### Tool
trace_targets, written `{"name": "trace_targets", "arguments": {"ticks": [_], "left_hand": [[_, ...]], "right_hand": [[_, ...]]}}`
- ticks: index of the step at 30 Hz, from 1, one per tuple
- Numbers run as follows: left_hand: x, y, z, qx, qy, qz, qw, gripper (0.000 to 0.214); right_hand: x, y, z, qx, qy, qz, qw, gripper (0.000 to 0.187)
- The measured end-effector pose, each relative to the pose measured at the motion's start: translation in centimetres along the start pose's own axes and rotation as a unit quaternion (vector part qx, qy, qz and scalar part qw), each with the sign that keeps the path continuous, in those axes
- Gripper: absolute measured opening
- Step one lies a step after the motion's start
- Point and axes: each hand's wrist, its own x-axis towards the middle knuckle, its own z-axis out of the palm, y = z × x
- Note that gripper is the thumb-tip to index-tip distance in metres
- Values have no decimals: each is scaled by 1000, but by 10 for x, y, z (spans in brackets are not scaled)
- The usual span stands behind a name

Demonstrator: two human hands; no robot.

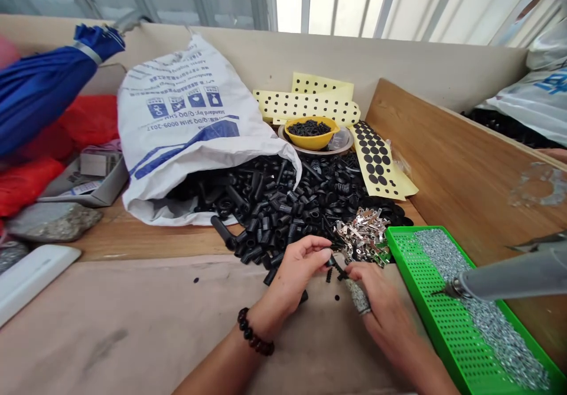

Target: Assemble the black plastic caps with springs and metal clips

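Note:
My left hand (299, 268) is closed, thumb and fingers pinching a small black plastic part (330, 261). Close beside it, my right hand (376, 291) has its fingertips closed on a thin black ribbed piece (340, 271), which reaches toward the part in the left hand. Whether the two pieces touch I cannot make out. A grey speckled wrap (357, 296) covers one right finger. Just beyond the hands lie a heap of small metal clips (363, 234) and a large pile of black plastic tubes and caps (274, 215).
At right, a green perforated tray (436, 300) holds many small screws, with a grey power screwdriver (509, 277) above it. A wooden board (438, 153) stands behind. Farther back are a white sack (190, 123), a yellow bowl (312, 141) and yellow sticker sheets (381, 162).

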Motion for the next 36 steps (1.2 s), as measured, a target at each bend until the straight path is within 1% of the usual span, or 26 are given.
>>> {"name": "trace_targets", "arguments": {"ticks": [7, 9, 13, 15, 17, 20, 23, 26, 27, 29, 31, 32, 34, 36], "left_hand": [[-5, -2, 3, 1, 9, 13, 1000, 24], [-8, -2, 5, 16, -13, 12, 1000, 21], [-16, -6, 5, 51, -88, 0, 995, 18], [-20, -9, 4, 32, -101, -26, 994, 20], [-23, -11, 2, 3, -103, -46, 994, 22], [-26, -14, 1, -24, -110, -48, 992, 25], [-28, -14, 1, 4, -89, -17, 996, 21], [-31, -14, -1, 110, -65, 50, 991, 15], [-33, -14, -2, 158, -63, 83, 982, 14], [-36, -14, -4, 247, -62, 154, 955, 13], [-39, -15, -7, 296, -69, 209, 930, 13], [-41, -16, -8, 304, -73, 225, 923, 13], [-43, -19, -10, 297, -68, 226, 925, 14], [-44, -24, -9, 254, -48, 178, 949, 13]], "right_hand": [[-1, -6, -4, -53, 15, -24, 998, 40], [0, -8, -4, -63, 16, -27, 998, 39], [2, -8, -5, -55, 34, -47, 997, 34], [2, -6, -5, -42, 32, -53, 997, 35], [3, -5, -5, -25, 22, -55, 998, 36], [3, -5, -4, 1, 8, -53, 999, 31], [3, -10, -4, 34, -2, -37, 999, 20], [0, -15, -2, 113, -27, 17, 993, 16], [-1, -16, -1, 148, -40, 44, 987, 16], [-4, -16, 2, 217, -63, 99, 969, 18], [-6, -16, 6, 269, -75, 144, 949, 23], [-7, -16, 8, 286, -77, 157, 942, 24], [-9, -16, 11, 291, -76, 156, 941, 22], [-9, -16, 14, 246, -67, 113, 960, 19]]}}
